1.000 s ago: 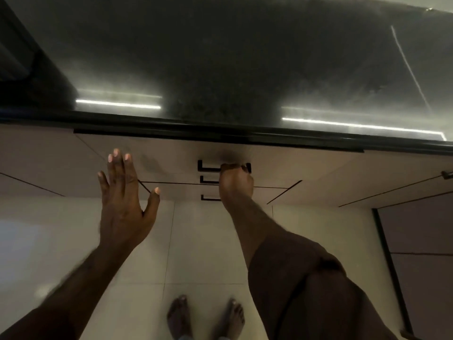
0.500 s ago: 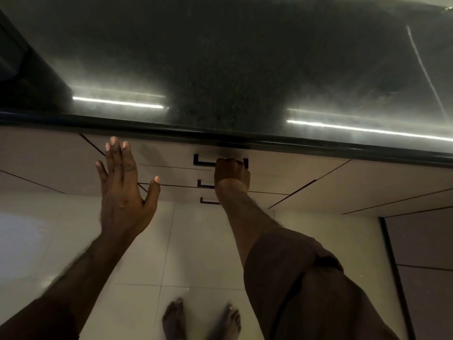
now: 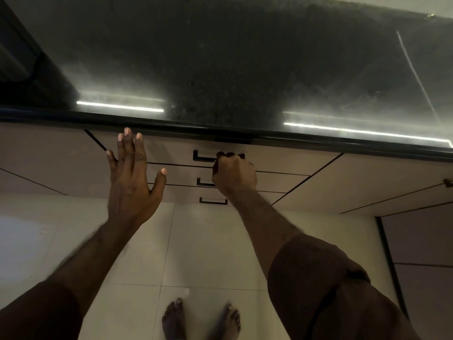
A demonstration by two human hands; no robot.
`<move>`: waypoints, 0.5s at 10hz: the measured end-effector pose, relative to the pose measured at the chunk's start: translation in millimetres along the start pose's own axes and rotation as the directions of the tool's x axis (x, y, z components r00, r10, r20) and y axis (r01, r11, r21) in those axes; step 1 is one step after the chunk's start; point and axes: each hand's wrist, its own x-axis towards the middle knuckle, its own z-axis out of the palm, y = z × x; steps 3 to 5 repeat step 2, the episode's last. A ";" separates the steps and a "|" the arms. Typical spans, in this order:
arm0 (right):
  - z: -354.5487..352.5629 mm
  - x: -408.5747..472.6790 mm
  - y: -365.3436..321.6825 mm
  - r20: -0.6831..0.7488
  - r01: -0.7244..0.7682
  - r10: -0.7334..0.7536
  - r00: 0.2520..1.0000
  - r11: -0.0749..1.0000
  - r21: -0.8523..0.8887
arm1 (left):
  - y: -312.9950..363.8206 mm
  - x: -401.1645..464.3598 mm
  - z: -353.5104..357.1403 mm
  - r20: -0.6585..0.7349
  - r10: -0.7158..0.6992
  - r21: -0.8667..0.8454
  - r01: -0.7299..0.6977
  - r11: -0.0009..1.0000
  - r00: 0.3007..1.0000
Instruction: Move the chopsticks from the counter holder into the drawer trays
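Note:
Three beige drawers stack under the dark counter. The top drawer (image 3: 171, 153) carries a black handle (image 3: 203, 157), and my right hand (image 3: 234, 174) is curled around that handle's right part. The drawer front looks flush with the cabinet. My left hand (image 3: 131, 177) is held flat with fingers spread, in front of the drawer fronts to the left of the handles, holding nothing. No chopsticks, holder or trays are in view.
The black glossy countertop (image 3: 232, 82) fills the upper half, its front edge (image 3: 318, 143) just above my hands. Two lower drawer handles (image 3: 213, 201) sit below. Cabinet doors (image 3: 416, 241) stand to the right. My bare feet (image 3: 201, 317) are on pale floor tiles.
My right hand rose from the lower handles to the top drawer handle and closed on it. My left hand lifted a little toward the counter edge.

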 end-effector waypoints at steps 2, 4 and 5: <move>-24.8 -16.4 2.6 -0.222 0.100 -0.081 0.972 0.992 0.072 | 17.4 2.9 -22.3 -0.024 0.069 -0.022 -0.069 0.997 0.997; -24.8 -16.4 2.6 -0.222 0.100 -0.081 0.972 0.992 0.072 | 17.4 2.9 -22.3 -0.024 0.069 -0.022 -0.069 0.997 0.997; -24.8 -16.4 2.6 -0.222 0.100 -0.081 0.972 0.992 0.072 | 17.4 2.9 -22.3 -0.024 0.069 -0.022 -0.069 0.997 0.997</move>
